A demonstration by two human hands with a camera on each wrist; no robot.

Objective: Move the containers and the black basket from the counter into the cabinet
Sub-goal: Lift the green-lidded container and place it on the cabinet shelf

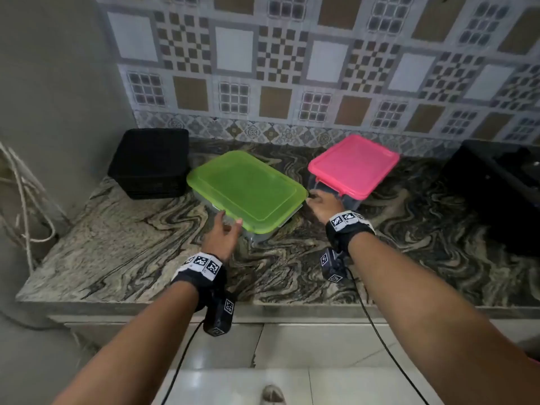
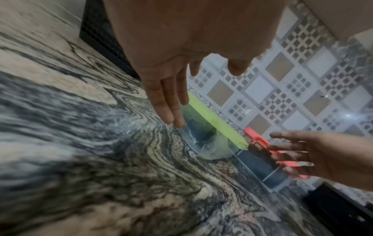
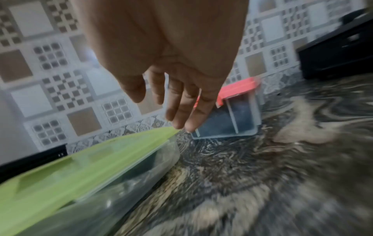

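Bench (image 1: 122, 258) of swirled grey stone carried everything: black basket (image 1: 150, 163) back in the left corner against the tiled wall (image 1: 292, 68), green-lidded container (image 1: 247, 190) just beside it toward the middle, pink-lidded container (image 1: 353, 166) to its right and close to the wall. Nothing had gone into the cabinet yet; the cabinet itself was not clearly in view. Left hand (image 1: 223, 233) was spread, straight fingers (image 2: 171, 110) reaching down the near-left side of the green box at or almost at its clear wall, contact not certain, no grip closed. Right hand (image 1: 325, 204) was spread too, fingertips (image 3: 187, 123) at the gap between the two boxes, near the green lid's right corner; whether they touched it could not be told. Judged step: a two-handed lift of the green box. To do it well, fingers should go under the lid's lip on opposite sides, thumbs on top, box kept level. The pink box sat close, so the right hand needs room not to knock it
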